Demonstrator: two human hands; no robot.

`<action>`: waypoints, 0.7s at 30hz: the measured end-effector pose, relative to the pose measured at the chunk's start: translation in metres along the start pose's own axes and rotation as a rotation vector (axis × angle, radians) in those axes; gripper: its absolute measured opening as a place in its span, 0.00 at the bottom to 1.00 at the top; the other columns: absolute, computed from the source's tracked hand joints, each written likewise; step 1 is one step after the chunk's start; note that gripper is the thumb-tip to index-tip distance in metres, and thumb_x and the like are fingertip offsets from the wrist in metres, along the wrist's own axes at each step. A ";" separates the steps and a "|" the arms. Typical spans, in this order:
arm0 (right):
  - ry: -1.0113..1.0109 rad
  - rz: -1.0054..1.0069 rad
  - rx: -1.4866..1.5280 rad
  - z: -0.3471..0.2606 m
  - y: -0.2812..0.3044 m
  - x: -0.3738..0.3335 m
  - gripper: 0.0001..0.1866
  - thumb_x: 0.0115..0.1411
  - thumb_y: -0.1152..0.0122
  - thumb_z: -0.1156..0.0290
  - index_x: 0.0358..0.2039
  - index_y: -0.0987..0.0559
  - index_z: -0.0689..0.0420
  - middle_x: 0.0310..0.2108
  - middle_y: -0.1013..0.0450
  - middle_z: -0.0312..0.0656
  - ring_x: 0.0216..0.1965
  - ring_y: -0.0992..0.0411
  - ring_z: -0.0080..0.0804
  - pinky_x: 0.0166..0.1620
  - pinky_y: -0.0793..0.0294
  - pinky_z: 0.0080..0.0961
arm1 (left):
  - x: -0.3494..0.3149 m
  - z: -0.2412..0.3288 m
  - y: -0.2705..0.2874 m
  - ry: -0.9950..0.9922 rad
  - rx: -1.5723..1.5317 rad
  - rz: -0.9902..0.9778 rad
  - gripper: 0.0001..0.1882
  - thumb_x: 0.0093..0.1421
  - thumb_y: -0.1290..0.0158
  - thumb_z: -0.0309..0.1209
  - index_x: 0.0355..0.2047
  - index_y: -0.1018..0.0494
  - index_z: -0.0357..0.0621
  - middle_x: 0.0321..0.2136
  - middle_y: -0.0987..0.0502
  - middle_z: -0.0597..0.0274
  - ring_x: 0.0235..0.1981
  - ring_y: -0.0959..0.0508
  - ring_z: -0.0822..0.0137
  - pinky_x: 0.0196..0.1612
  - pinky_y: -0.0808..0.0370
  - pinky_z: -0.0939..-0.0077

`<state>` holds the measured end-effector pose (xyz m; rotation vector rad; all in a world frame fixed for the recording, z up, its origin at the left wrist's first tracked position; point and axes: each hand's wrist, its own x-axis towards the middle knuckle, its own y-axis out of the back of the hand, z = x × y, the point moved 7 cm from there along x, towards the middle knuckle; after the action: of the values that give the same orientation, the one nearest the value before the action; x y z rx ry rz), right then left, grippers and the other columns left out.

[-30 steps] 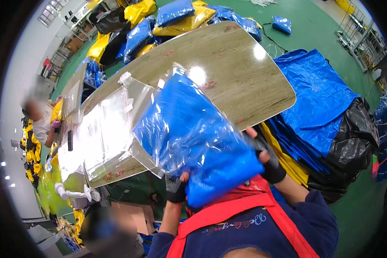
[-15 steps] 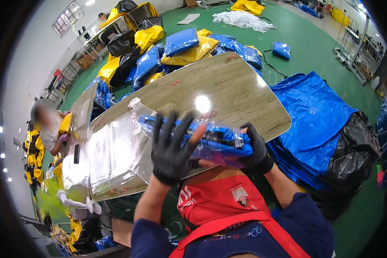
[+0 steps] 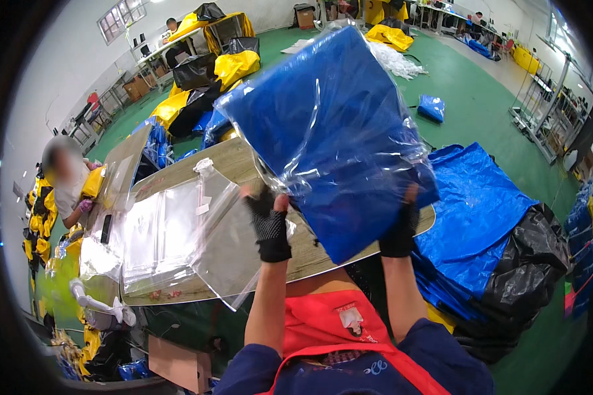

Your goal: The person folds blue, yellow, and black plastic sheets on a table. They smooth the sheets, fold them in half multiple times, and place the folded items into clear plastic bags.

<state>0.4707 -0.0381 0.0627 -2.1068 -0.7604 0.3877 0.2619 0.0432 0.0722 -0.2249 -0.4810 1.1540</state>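
A folded blue plastic sheet in a clear bag is tilted up over the table, its broad face showing and its lower corner near the table's front edge. My left hand, in a black fingertip-less glove, closes on the bag's lower left side, thumb in front. At its lower right side my right hand, gloved alike and somewhat blurred, grips the bundle; some of its fingers are hidden. Beside my left hand lies a loose clear bag, overlapping a stack of flat clear bags.
To the right, a large blue sheet lies with black sheeting. A co-worker at the left holds a yellow bundle. A smaller blue package rests on the green floor. Yellow sacks are piled behind the table.
The bagged blue bundle has gone from edge-on and low to raised and face-on, farther from me. My left hand has shifted from in front of it to its lower left side.
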 end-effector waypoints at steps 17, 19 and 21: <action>0.692 -0.415 -0.849 -0.056 -0.044 0.014 0.28 0.45 0.28 0.60 0.44 0.27 0.58 0.38 0.27 0.43 0.38 0.28 0.36 0.43 0.28 0.29 | -0.096 0.071 -0.063 -0.268 0.986 -0.794 0.20 0.54 0.43 0.34 0.47 0.27 0.41 0.47 0.27 0.50 0.49 0.27 0.51 0.50 0.31 0.60; 0.965 -0.846 -0.913 -0.088 -0.097 -0.026 0.26 0.36 0.23 0.64 0.36 0.24 0.57 0.33 0.27 0.44 0.34 0.27 0.42 0.40 0.27 0.33 | -0.054 0.127 -0.073 -0.656 1.304 -0.402 0.27 0.49 0.39 0.39 0.49 0.29 0.41 0.47 0.26 0.49 0.49 0.27 0.52 0.51 0.31 0.59; 1.030 -1.082 -1.087 -0.078 -0.112 -0.053 0.26 0.36 0.24 0.64 0.38 0.24 0.54 0.33 0.27 0.44 0.35 0.27 0.43 0.40 0.27 0.35 | -0.025 0.164 -0.091 -0.790 1.475 -0.275 0.32 0.45 0.36 0.41 0.49 0.29 0.41 0.44 0.25 0.50 0.47 0.26 0.52 0.49 0.30 0.60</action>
<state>0.4275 -0.0684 0.1998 -1.9043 -1.3912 -1.8682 0.2508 -0.0274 0.2475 1.5640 -0.2124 1.0292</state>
